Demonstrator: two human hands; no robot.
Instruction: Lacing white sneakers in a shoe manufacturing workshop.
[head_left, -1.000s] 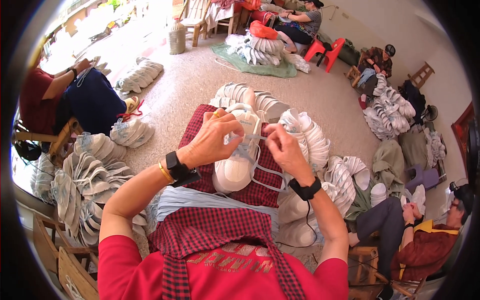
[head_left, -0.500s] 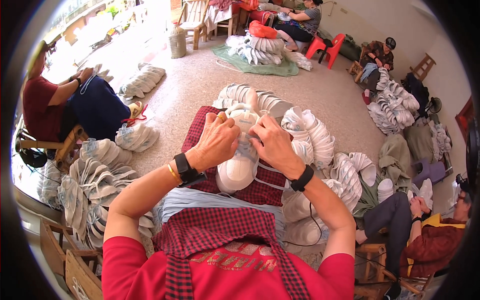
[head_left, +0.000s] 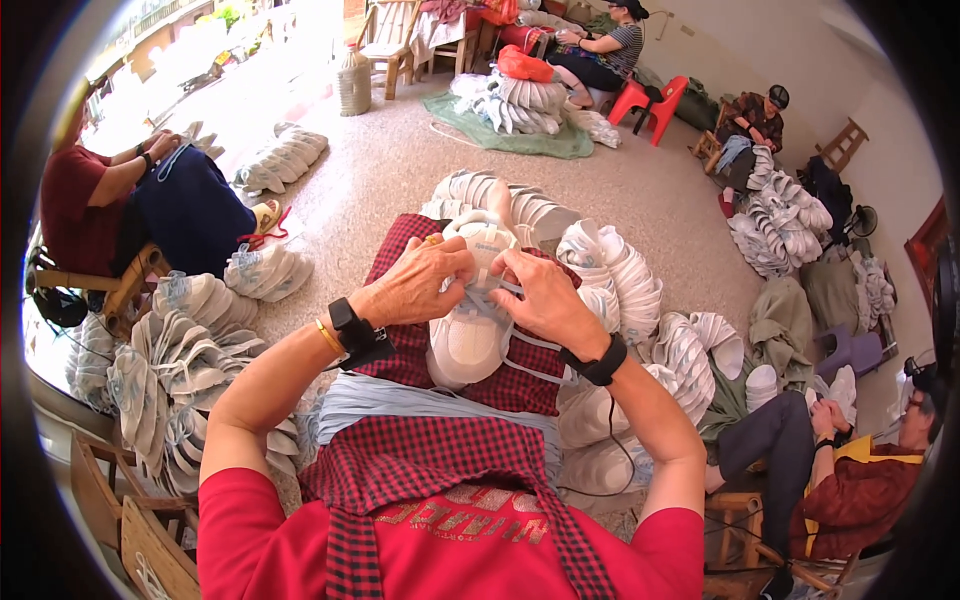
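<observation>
A white sneaker [head_left: 466, 350] rests on a red-and-black checked cloth [head_left: 402, 368] over my lap, its toe toward me. Pale blue-grey shoelace [head_left: 480, 304] crosses the front of it, and one loose length hangs off its right side. My left hand [head_left: 425, 278] is closed at the left edge of the lacing, with fingertips pinching the lace. Opposite it, my right hand [head_left: 540, 292] pinches at the lacing with thumb and forefinger. A bundle of pale blue-grey laces [head_left: 400, 402] lies across my lap, nearer to me than the shoe.
Stacked white shoes stand close on my right [head_left: 632, 283], beyond my lap [head_left: 530, 210] and at my left [head_left: 175, 355]. Co-workers sit at left [head_left: 75, 200], far back [head_left: 605, 50] and right [head_left: 860, 490]. A wooden chair [head_left: 150, 535] stands at lower left. A black cable [head_left: 628, 440] hangs below my right wrist.
Both hands have shifted slightly along the lacing, and the fingers of my right hand have changed their pinch. The sneaker stays on my lap; the whole view has moved a little.
</observation>
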